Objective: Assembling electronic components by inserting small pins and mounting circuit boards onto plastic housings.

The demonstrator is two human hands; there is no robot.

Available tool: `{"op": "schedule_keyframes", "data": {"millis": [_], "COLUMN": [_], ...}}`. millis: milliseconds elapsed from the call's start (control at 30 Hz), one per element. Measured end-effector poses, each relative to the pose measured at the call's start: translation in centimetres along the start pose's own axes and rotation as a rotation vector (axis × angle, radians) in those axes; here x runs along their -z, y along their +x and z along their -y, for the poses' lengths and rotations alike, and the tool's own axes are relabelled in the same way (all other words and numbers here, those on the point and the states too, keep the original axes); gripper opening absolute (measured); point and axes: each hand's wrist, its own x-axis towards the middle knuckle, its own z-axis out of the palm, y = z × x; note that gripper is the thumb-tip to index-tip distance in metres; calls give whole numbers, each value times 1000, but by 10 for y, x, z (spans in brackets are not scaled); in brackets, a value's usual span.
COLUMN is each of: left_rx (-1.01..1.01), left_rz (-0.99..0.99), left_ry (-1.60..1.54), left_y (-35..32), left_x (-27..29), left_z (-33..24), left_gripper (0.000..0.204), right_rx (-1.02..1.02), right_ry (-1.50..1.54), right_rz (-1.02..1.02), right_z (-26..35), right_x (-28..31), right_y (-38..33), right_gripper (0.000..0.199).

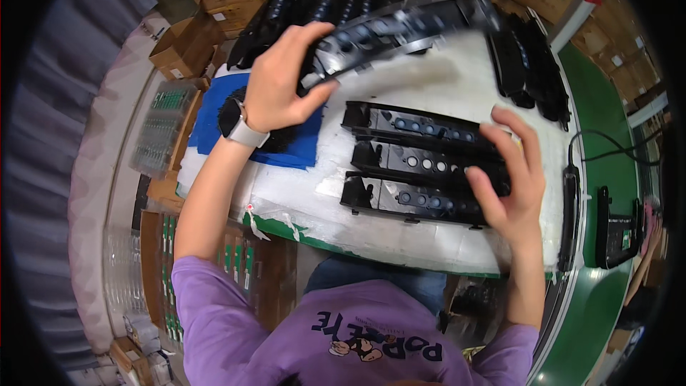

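My left hand (pixel 282 75), with a watch on its wrist, grips one end of a long black plastic housing (pixel 400 32) that carries a row of round lenses. This housing is raised over the far part of the table, tilted up to the right and blurred by motion. Three similar housings lie side by side in front of me: a far one (pixel 429 127), a middle one (pixel 389 157) and a near one (pixel 386 194). Over their right ends is my right hand (pixel 520 186), its thumb and fingers spread. Whether its fingertips touch the housings is unclear.
More black housings (pixel 275 18) line the table's back, and others (pixel 509 71) lie at the right. Small black parts (pixel 289 141) sit on a blue cloth (pixel 211 118) at left. A black stick-shaped tool (pixel 569 207) with a cable lies along the right edge, beside a green surface (pixel 604 171).
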Motion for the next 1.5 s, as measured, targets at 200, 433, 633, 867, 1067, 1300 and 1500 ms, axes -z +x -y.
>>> {"op": "schedule_keyframes", "data": {"millis": [200,433,633,867,1067,1300,1500], "left_rx": [-105,-156,-238,-146,41,72,96], "left_rz": [151,281,256,302,389,372,303], "left_ry": [-286,-338,-351,-342,-590,-614,-440], "left_y": [16,33,36,28,18,18,28], "left_x": [-43,-60,-69,-67,-65,-67,-63], "left_z": [-32,-34,-38,-42,-40,-49,-25], "left_gripper": [55,52,49,47,45,45,38], "right_rx": [115,-38,-204,-70,-95,-302,20], "right_ry": [-445,-317,-8,-134,-86,-41,-329], "right_rz": [65,22,241,148,58,163,-274], "right_z": [-15,-45,-45,-51,-53,-64,-75], "right_x": [22,29,17,4,3,12,32], "right_y": [28,18,31,31,30,23,26], "right_gripper": [33,20,23,18,22,27,22]}}
